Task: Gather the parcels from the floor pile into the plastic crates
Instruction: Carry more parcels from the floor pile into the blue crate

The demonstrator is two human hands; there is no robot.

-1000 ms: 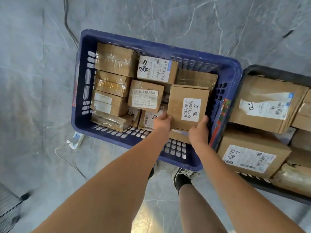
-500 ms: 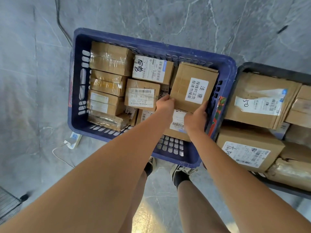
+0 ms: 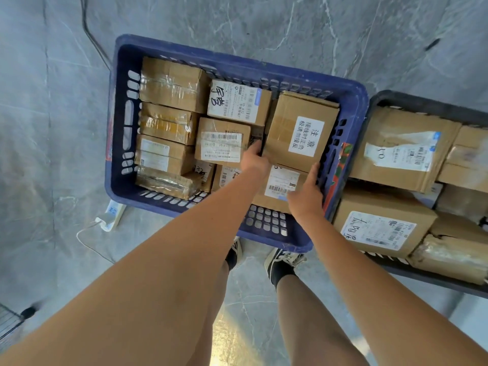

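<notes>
- Nearest the camera, two bare forearms are seen reaching forward and down, with two legs and dark sneakers [image 3: 282,260] planted on the grey marbled floor [image 3: 52,128] below them.
- The left hand [image 3: 254,160] is laid against the near left corner of a cardboard parcel with a white warning label [image 3: 301,130]; its fingers are curled round that edge, though how tightly cannot be told.
- The right hand [image 3: 306,194] is placed at the near right corner of the same parcel, the thumb and fingers held fairly straight against its side, so the box is pressed between both hands.
- This parcel is held inside the blue crate [image 3: 351,101], at its right side, tilted and resting upon a lower parcel with a barcode label [image 3: 281,184].
- The remainder of the blue crate is filled with smaller taped cardboard parcels [image 3: 171,83], packed in rows toward its left wall.
- To the right, just beside the blue crate, a black crate [image 3: 422,101] is seen, loaded with larger labelled parcels [image 3: 396,149].
- On the floor at the left of the blue crate, a white power strip [image 3: 112,215] with a white cable is seen.
- Farther off, a dark cable [image 3: 89,30] is trailed across the floor beyond the crate.
</notes>
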